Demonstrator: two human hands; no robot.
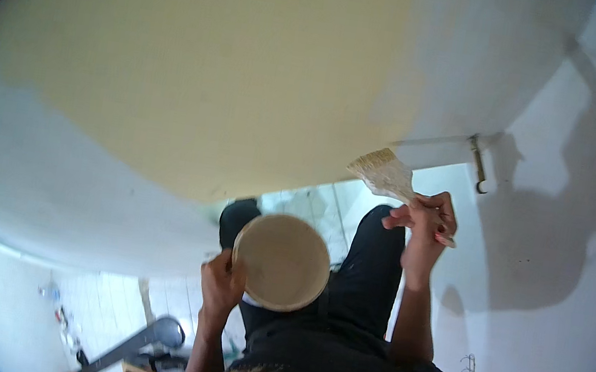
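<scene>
My left hand (222,282) grips the rim of a round beige bucket (281,263) from its left side, thumb over the edge. The bucket is held in front of my body, and its inside looks pale brown; how much it holds I cannot tell. In my right hand (426,223) is a wide paintbrush (385,174), its handle between my closed fingers. The brush's bristles point up and left, near the lower edge of a wall (202,58) that is yellowish over a large patch and whitish around it. Whether the bristles touch the wall is unclear.
A metal latch (478,164) sticks out beside the wall's lower right corner. White tiles (310,207) cover the floor. A long dark object with a rounded end (167,331) and several small items lie at the lower left. My shadow falls on the white wall (512,345) at right.
</scene>
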